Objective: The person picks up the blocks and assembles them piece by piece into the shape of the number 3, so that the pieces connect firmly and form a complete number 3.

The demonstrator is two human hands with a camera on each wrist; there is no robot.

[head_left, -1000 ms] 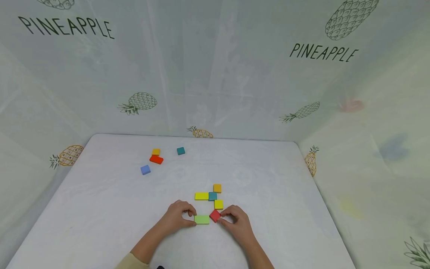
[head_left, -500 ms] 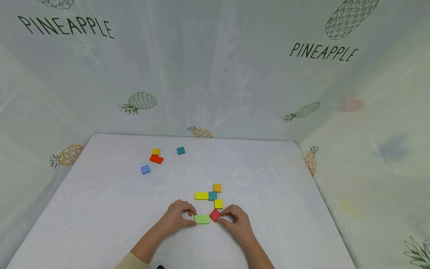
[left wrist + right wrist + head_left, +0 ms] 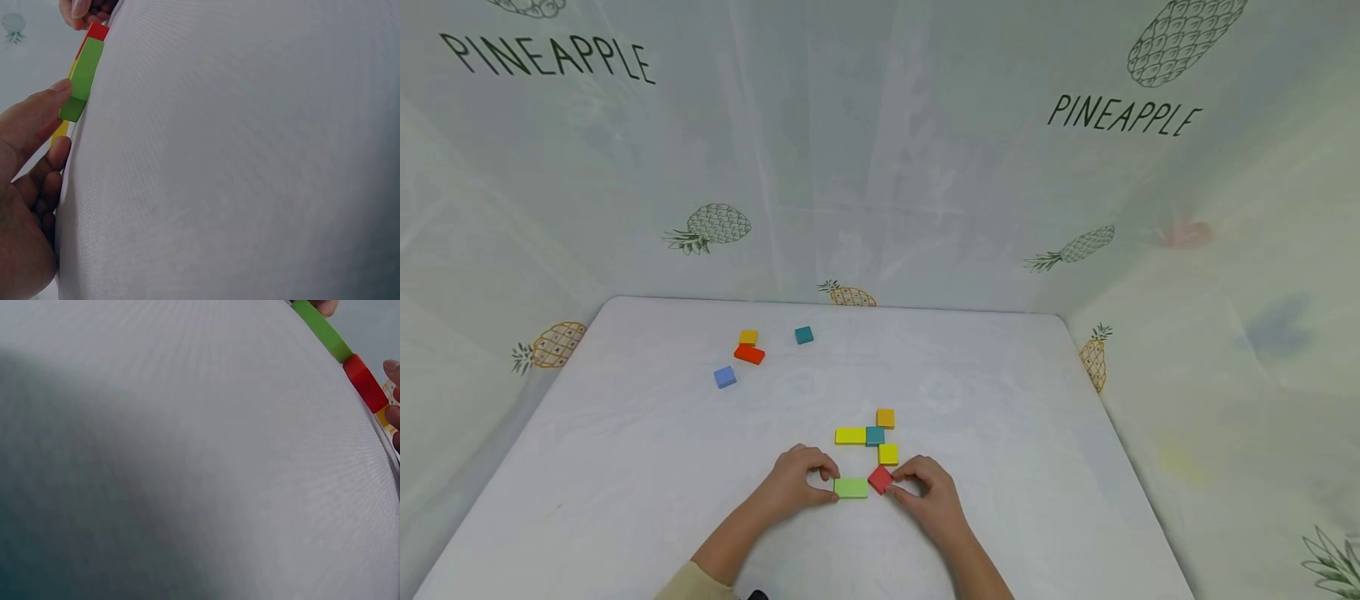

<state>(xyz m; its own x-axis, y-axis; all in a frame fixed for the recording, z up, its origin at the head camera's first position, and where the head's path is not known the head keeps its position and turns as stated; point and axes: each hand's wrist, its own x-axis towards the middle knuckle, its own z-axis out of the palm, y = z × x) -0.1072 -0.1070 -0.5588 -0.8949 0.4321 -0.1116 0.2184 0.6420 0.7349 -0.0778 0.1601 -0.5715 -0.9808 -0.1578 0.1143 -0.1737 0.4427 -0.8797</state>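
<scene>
Between thumb and forefinger, my left hand (image 3: 795,483) pinches the left end of a light green rectangular block (image 3: 851,488) lying flat on the table. My right hand (image 3: 931,496) holds a red square block (image 3: 881,479) by its right side. The red block is turned like a diamond, close to the green block's right end. Just behind it lies a yellow square block (image 3: 888,454). Beyond that, a teal block (image 3: 875,436) meets a long yellow block (image 3: 851,436) on its left, with an orange block (image 3: 885,418) at its back right. The left wrist view shows the green block (image 3: 85,72) at the thumb.
At the back left of the white table (image 3: 1000,400) lie a red block (image 3: 749,354), an orange-yellow block (image 3: 748,337) touching it, a blue block (image 3: 725,377) and a teal block (image 3: 804,335). A pineapple-print cloth (image 3: 880,167) hangs behind and at the sides.
</scene>
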